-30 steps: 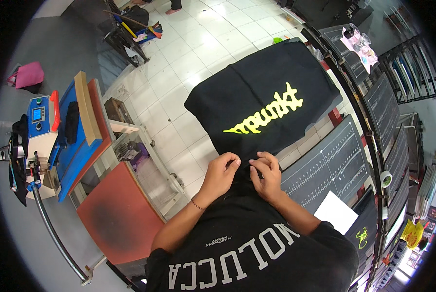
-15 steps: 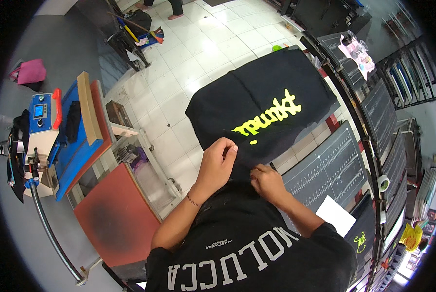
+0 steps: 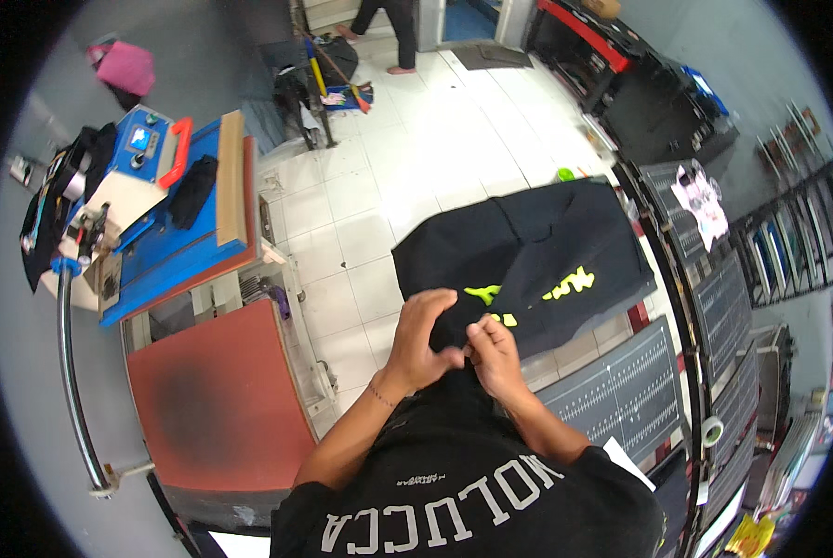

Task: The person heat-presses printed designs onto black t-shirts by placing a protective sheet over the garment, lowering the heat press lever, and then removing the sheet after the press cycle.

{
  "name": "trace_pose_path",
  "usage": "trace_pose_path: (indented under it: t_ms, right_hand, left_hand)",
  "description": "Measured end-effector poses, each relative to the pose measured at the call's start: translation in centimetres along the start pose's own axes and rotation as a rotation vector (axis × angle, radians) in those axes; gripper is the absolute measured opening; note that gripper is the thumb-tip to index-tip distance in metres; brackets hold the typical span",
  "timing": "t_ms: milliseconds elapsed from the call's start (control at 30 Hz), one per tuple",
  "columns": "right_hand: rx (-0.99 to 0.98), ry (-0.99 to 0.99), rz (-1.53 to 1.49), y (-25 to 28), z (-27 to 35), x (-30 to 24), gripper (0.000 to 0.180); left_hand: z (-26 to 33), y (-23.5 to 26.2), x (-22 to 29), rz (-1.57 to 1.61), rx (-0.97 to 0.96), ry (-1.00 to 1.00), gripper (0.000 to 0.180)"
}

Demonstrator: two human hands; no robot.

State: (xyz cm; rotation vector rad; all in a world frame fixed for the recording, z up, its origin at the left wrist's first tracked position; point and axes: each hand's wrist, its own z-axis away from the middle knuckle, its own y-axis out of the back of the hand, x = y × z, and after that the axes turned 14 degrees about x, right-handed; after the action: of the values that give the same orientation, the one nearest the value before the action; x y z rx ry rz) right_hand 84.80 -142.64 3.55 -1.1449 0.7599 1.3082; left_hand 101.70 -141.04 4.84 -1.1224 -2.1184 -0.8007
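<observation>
A black T-shirt (image 3: 528,232) with bright yellow-green lettering lies spread in front of me. Its near part is pulled up into folds that break the lettering apart. My right hand (image 3: 493,356) is closed at the near edge of the cloth, fingers pinched together on the fabric. Beside it, my left hand (image 3: 418,342) is open over the same edge, with fingers and thumb apart in a C shape. The left thumb tip comes close to the right fingers. What lies under the shirt is hidden.
On the left stand a blue heat press (image 3: 142,153) with a red handle and a reddish-brown board (image 3: 221,400) with a dark scorched patch. Grey ruled platens (image 3: 616,391) line my right along a black rail. A person's legs (image 3: 398,33) show at the far end.
The shirt's near part has gone from nearly flat to folded, breaking up the lettering. My left hand has opened from a pinch. My right hand has moved closer to it. The view has shifted.
</observation>
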Motion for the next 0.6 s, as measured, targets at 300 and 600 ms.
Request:
trace_pose_path:
  t_ms: [300, 600]
  right_hand:
    - [-0.370, 0.300, -0.130, -8.3, 2.7, -11.4, 0.013]
    - [-0.987, 0.746, -0.331, -17.4, 5.2, -36.9, 0.011]
  left_hand:
    - [-1.7, 6.8, -4.0, -0.344, 0.413, -0.001, 0.047]
    - [10.8, 21.5, 5.3, -0.566, 0.655, 0.215, 0.026]
